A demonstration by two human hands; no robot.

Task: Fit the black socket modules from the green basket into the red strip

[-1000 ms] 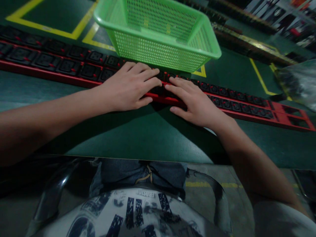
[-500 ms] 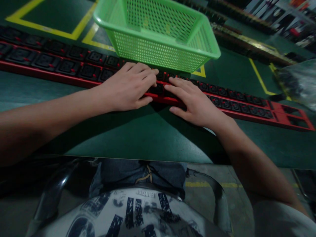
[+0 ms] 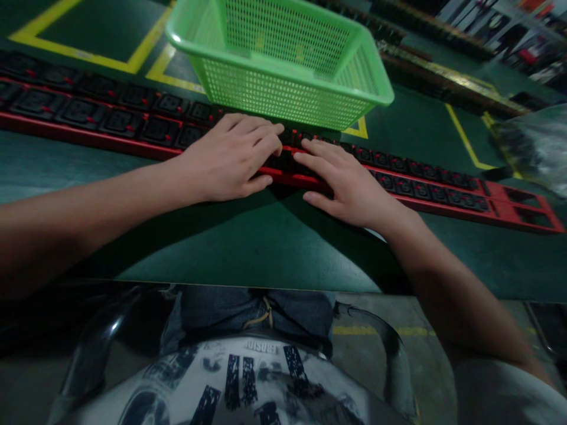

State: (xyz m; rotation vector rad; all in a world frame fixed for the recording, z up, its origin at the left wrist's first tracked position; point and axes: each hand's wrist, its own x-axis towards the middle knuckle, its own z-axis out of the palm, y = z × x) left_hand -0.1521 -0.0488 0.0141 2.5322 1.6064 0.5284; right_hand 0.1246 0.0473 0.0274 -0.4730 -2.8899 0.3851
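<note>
A long red rail with two rows of black sockets runs across the bench, slanting down to the right. My left hand lies over its middle, palm down, fingers stretched across the sockets and thumb at the near edge. Just right of it, my right hand rests on the same rail with its fingers spread. Neither hand holds anything that shows. Both hide the sockets beneath them. At the rail's right end are open rectangular cutouts.
A green plastic basket stands right behind the rail. The green bench top has yellow tape outlines. A clear plastic bag lies at the far right. Rows of parts fill the back. A metal chair arm is below the bench edge.
Both hands keep their places on the rail. The whole view has shifted very slightly; nothing was taken hold of or let go.
</note>
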